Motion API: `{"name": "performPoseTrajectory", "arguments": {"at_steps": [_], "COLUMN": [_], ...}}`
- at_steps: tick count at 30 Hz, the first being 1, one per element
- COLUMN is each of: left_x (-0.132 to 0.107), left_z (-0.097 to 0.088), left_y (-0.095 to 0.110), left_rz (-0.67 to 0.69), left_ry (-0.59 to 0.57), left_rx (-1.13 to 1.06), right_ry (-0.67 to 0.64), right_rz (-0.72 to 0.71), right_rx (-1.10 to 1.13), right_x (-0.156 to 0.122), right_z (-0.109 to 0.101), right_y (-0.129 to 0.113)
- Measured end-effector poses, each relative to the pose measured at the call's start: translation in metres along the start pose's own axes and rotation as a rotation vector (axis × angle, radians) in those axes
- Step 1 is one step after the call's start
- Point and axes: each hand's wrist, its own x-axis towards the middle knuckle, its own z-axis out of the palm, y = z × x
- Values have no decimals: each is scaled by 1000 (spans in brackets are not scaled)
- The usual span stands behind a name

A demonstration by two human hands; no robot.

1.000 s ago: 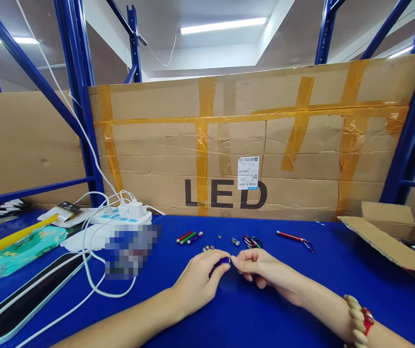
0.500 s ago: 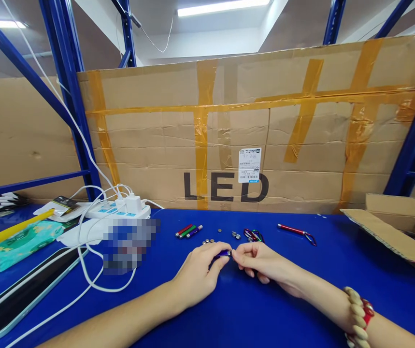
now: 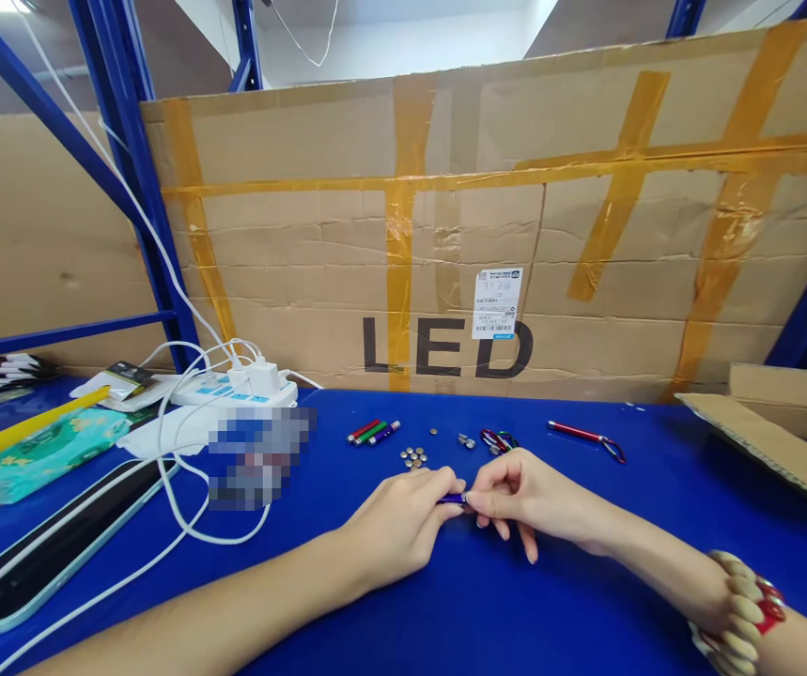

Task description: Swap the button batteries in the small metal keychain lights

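My left hand (image 3: pixel 403 516) is closed round a small shiny blue-purple metal tube (image 3: pixel 454 499), which looks like a mini flashlight body; most of it is hidden by the fingers. At the tube's right end, the thumb and forefinger of my right hand (image 3: pixel 516 493) pinch its tip, and the other fingers hang loose. Any small part between those fingertips is hidden. Just beyond my left hand lie several silver button cells (image 3: pixel 414 457). Farther back are red, green and purple metal tubes (image 3: pixel 373 432). Behind my right hand sit small carabiner clips (image 3: pixel 499 440), partly covered.
A red flashlight with a carabiner (image 3: pixel 586 439) lies at the back right, near an open cardboard box (image 3: pixel 762 441). Small metal caps (image 3: pixel 466 441) lie mid-table. On the left are a white power strip (image 3: pixel 262 385), looping cables and a phone (image 3: pixel 57 545). Taped cardboard (image 3: pixel 304 244) stands behind.
The view has tilted down a little. Both hands stay together on the tube, appearing slightly farther right. More button cells show beyond my left hand, and my right hand's lower fingers have stretched out.
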Motion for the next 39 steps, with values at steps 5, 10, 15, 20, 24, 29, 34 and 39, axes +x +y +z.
{"name": "performPoseTrajectory", "arguments": {"at_steps": [5,10,15,20,24,29,34,39], "left_x": [2,3,4,5,7,9,9,8], "left_z": [0,-2,1,2,1,3,3,2], "left_y": [0,2,0,0,0,-5,-6,-4], "left_rz": [19,-19,-101,-133,-231,-298,-276,-239], "left_ry": [-11,7,69,102,106,106,121,126], "left_rx": [80,9,-44,-68,-82,-120,-131,-128], "right_ry": [-5,8,38,76,219,475,535,594], "right_rz": [16,47,43,23,-45,-368,-499,-462], "right_rx": [62,128,156,133,21,-354,-577,-530], "right_x": [0,4,7,12,17,16,11,10], "right_z": [1,1,3,4,7,6,6,9], "right_y": [3,9,13,16,18,17,19,20]}}
